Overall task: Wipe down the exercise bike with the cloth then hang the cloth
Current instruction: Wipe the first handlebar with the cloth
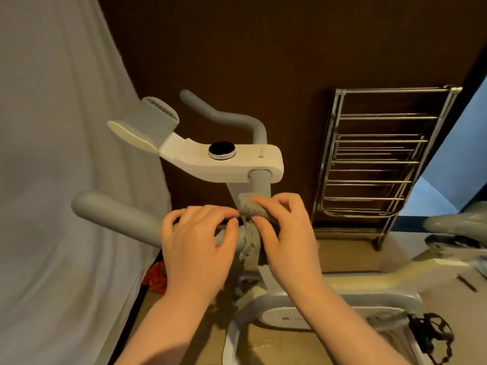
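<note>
**Grey cloth wrapped at the handlebar junction**

Grey and fuzzy, the small wiping cloth (250, 227) sits wrapped around the spot where the near grey padded handlebar (116, 217) of the white-and-grey exercise bike (263, 164) meets the grey upright stem (260, 184). The left hand (200, 243) rests on the bar just beside the cloth, fingers curled over the tube and closed around nothing but the bar itself. The right hand (284, 230) pinches the cloth between thumb and fingertips, pressing it against the joint.

To do this step well, it seems best that the left hand steady the bar while the right hand keeps the cloth snug and works it round the whole joint, since a bend like this is easy to miss on its far side. The white console arm with its round black dial (222, 150), the far handlebar (224, 114) and the ribbed grey holder (152, 119) lie beyond and look untouched by the cloth at this moment.

Below, the white flywheel housing (316, 309) and a black pedal (432, 335) stand over the wooden floor (342, 256); a red crumpled item (155, 277) lies by the pale draped sheet (66, 180) on the left. Further back, a folded chrome drying rack (374, 164) leans on the dark wall, a likely place to hang the cloth; the bike's frame stands between the person and it.
</note>
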Action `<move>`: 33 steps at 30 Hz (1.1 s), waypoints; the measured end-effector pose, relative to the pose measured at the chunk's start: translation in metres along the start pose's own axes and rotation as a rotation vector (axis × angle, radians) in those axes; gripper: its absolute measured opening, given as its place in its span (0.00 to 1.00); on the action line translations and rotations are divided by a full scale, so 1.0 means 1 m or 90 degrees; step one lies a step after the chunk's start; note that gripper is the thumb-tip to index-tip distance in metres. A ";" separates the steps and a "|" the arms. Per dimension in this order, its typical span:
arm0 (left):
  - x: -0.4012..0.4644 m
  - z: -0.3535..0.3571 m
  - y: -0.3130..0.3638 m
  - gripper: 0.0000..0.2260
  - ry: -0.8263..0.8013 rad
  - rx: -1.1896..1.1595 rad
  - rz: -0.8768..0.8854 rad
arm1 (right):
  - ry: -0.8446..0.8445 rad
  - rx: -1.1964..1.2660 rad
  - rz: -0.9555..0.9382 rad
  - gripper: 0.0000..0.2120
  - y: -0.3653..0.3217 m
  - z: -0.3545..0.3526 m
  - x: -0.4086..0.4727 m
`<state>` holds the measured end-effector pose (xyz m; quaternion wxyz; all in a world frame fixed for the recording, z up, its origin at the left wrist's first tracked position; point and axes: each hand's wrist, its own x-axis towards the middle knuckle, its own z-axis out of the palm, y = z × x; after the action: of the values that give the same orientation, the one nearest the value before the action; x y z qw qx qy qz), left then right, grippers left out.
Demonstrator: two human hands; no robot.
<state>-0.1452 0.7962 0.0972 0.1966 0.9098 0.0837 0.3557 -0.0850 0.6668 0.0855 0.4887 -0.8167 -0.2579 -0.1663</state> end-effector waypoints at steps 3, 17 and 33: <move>0.008 0.010 0.015 0.07 0.006 0.015 -0.031 | -0.001 -0.013 0.052 0.14 0.026 -0.010 0.036; 0.014 0.040 0.048 0.08 0.100 0.142 -0.176 | -0.102 0.153 -0.099 0.12 0.052 -0.002 0.026; 0.014 0.047 0.050 0.09 0.150 0.233 -0.160 | -0.119 0.239 -0.039 0.13 0.065 -0.001 0.056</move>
<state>-0.1020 0.7409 0.0953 0.0602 0.8651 0.2814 0.4108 -0.0012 0.6548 0.0688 0.6008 -0.7152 -0.3531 -0.0533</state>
